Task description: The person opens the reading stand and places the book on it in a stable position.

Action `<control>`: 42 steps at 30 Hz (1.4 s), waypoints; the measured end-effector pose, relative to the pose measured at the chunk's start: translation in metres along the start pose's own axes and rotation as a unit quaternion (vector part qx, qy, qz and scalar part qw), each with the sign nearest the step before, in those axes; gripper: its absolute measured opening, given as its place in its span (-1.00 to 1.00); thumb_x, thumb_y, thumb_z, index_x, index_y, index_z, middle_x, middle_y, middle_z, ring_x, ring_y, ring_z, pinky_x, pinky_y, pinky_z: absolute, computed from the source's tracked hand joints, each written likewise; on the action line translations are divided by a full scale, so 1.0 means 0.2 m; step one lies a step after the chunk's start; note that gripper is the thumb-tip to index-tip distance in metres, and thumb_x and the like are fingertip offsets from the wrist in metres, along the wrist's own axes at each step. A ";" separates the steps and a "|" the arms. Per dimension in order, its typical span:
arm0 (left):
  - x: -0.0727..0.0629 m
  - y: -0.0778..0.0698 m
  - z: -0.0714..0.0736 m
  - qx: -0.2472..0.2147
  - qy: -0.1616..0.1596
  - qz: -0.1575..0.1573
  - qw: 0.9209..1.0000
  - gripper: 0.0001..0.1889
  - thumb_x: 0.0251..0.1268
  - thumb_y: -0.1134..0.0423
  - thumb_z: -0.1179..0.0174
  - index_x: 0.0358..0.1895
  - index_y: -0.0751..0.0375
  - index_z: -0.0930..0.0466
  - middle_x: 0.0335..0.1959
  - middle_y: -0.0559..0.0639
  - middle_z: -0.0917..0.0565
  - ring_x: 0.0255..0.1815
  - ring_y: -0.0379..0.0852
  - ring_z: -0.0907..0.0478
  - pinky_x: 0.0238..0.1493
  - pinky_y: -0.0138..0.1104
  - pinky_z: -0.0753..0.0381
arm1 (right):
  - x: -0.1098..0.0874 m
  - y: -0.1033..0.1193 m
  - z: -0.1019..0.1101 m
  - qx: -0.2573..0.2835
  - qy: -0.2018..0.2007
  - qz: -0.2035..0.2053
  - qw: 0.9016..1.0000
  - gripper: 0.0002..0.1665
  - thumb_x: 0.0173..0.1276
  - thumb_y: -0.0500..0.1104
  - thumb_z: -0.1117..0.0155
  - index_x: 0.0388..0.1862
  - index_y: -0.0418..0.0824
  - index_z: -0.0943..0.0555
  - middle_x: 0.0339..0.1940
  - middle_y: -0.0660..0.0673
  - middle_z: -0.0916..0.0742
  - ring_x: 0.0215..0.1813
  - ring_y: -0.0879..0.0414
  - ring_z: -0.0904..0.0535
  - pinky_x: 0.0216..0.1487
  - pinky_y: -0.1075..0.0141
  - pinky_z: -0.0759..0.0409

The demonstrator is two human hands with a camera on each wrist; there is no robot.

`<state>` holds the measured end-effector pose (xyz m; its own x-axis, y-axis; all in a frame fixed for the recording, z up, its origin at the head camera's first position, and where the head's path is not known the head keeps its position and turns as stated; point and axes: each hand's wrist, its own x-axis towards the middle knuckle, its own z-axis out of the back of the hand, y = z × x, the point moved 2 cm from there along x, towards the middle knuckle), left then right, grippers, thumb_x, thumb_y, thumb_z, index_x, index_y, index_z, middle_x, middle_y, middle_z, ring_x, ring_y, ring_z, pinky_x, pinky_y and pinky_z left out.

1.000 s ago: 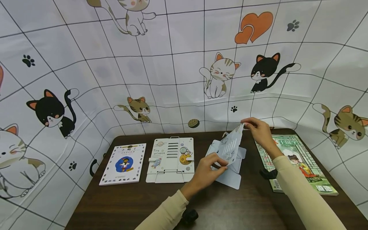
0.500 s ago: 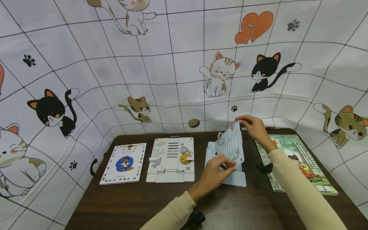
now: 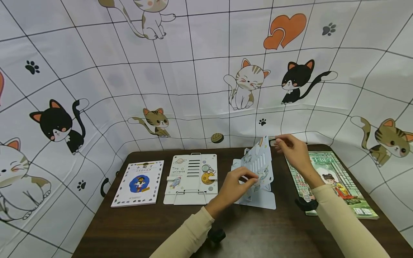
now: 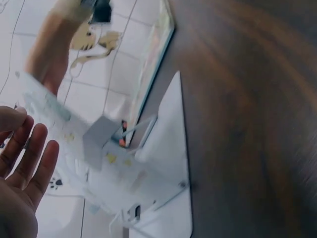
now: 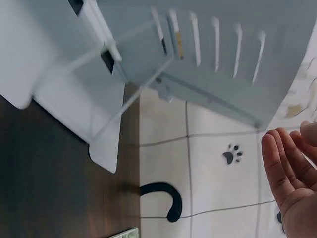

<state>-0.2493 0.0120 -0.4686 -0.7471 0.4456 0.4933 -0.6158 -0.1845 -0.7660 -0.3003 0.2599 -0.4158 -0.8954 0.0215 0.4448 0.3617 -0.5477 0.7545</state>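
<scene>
Since half a second ago, we see the right hand [image 3: 294, 152] come off the pale folding stand [image 3: 260, 163] and shift toward three o'clock, while the left hand [image 3: 233, 188] slides slightly toward eleven. Both hands are now released, their fingers loosely bent and holding nothing. We find the stand right of centre on the dark wooden table [image 3: 251, 240], its slotted panel tilted up steeply above the flat base. Taking the stand as our dial, with twelve at the wall, the right hand hovers just beside it at two and the left near it at eight. We spot the "Tiny universe" stand [image 3: 180, 182] at nine, a white booklet [image 3: 146, 195] farther out that way, and a green-covered book [image 3: 335, 193] at three.
</scene>
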 end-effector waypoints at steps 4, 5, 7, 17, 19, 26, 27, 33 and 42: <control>0.06 0.03 0.06 0.011 -0.010 0.040 0.999 -0.88 0.51 0.30 -0.34 -0.03 0.20 -0.80 -0.08 0.05 -0.80 -0.07 -0.16 -0.72 -0.06 -0.44 -0.73 | -0.15 0.06 0.02 0.007 -0.007 0.009 1.000 -0.65 0.71 -0.08 -0.16 0.12 -0.34 -0.69 -0.15 -0.32 -0.83 -0.28 0.32 -0.74 -0.23 0.52 -0.71; 0.08 0.05 0.07 0.015 -0.012 0.051 0.998 -0.88 0.52 0.29 -0.33 -0.02 0.19 -0.79 -0.07 0.04 -0.80 -0.07 -0.16 -0.71 -0.05 -0.45 -0.72 | -0.18 0.08 0.01 0.011 -0.009 0.009 1.000 -0.68 0.71 -0.11 -0.16 0.09 -0.35 -0.69 -0.17 -0.32 -0.83 -0.29 0.32 -0.74 -0.24 0.51 -0.72; 0.12 0.07 0.09 0.021 -0.020 0.071 0.997 -0.88 0.54 0.28 -0.32 0.00 0.17 -0.78 -0.05 0.04 -0.80 -0.07 -0.16 -0.72 -0.06 -0.45 -0.71 | -0.25 0.12 0.01 0.021 -0.011 0.008 1.000 -0.71 0.70 -0.15 -0.18 0.05 -0.35 -0.70 -0.20 -0.30 -0.83 -0.31 0.31 -0.75 -0.26 0.46 -0.74; 0.28 0.18 0.11 0.004 -0.031 0.129 0.991 -0.82 0.59 0.22 -0.26 0.06 0.19 -0.76 -0.12 0.04 -0.81 -0.18 -0.11 -0.73 -0.15 -0.44 -0.70 | -0.51 0.24 -0.04 0.024 -0.039 -0.007 0.999 -0.81 0.64 -0.18 -0.27 -0.14 -0.29 -0.71 -0.39 -0.21 -0.79 -0.44 0.22 -0.73 -0.38 0.41 -0.71; 0.31 0.19 0.11 0.002 -0.028 0.138 0.990 -0.80 0.60 0.22 -0.25 0.07 0.22 -0.76 -0.13 0.04 -0.80 -0.17 -0.09 -0.73 -0.15 -0.44 -0.68 | -0.55 0.25 -0.06 0.018 -0.045 -0.005 0.999 -0.83 0.62 -0.20 -0.29 -0.18 -0.28 -0.71 -0.43 -0.16 -0.78 -0.47 0.24 -0.71 -0.40 0.45 -0.69; 0.43 0.24 0.09 0.011 -0.029 0.144 0.989 -0.79 0.61 0.26 -0.23 0.10 0.26 -0.75 -0.05 0.09 -0.80 -0.08 -0.02 -0.76 -0.09 -0.41 -0.69 | -0.66 0.26 -0.13 -0.021 -0.043 -0.002 0.999 -0.83 0.56 -0.20 -0.37 -0.31 -0.14 -0.69 -0.52 0.01 -0.76 -0.53 0.34 -0.63 -0.49 0.47 -0.61; 0.44 0.24 0.09 0.017 -0.027 0.149 0.988 -0.79 0.62 0.26 -0.22 0.11 0.25 -0.75 -0.04 0.08 -0.80 -0.08 -0.04 -0.75 -0.09 -0.41 -0.68 | -0.67 0.25 -0.14 -0.027 -0.040 -0.002 0.999 -0.83 0.56 -0.19 -0.38 -0.32 -0.12 -0.68 -0.53 0.01 -0.76 -0.54 0.35 -0.62 -0.51 0.47 -0.59; 0.54 0.25 0.05 0.050 -0.001 0.161 0.986 -0.75 0.67 0.27 -0.14 0.16 0.29 -0.73 0.01 0.10 -0.80 0.01 -0.05 -0.74 0.00 -0.34 -0.70 | -0.70 0.25 -0.20 -0.037 -0.020 -0.002 0.999 -0.81 0.55 -0.18 -0.39 -0.32 -0.16 -0.68 -0.52 -0.05 -0.78 -0.57 0.37 -0.59 -0.56 0.44 -0.55; 0.61 0.23 -0.02 0.093 0.039 0.167 0.981 -0.70 0.71 0.26 -0.09 0.27 0.27 -0.68 0.21 0.11 -0.74 0.22 -0.03 -0.69 0.23 -0.28 -0.68 | -0.69 0.26 -0.24 -0.062 -0.010 0.002 0.998 -0.76 0.59 -0.15 -0.34 -0.35 -0.16 -0.68 -0.54 0.04 -0.76 -0.58 0.39 -0.57 -0.54 0.42 -0.57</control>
<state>-0.3676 0.0616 -0.4458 -0.8982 0.3970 0.1889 -0.3801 -0.4853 -0.7874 -0.1713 0.1886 -0.4614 -0.8885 0.0357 0.4575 0.3284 -0.6470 0.6882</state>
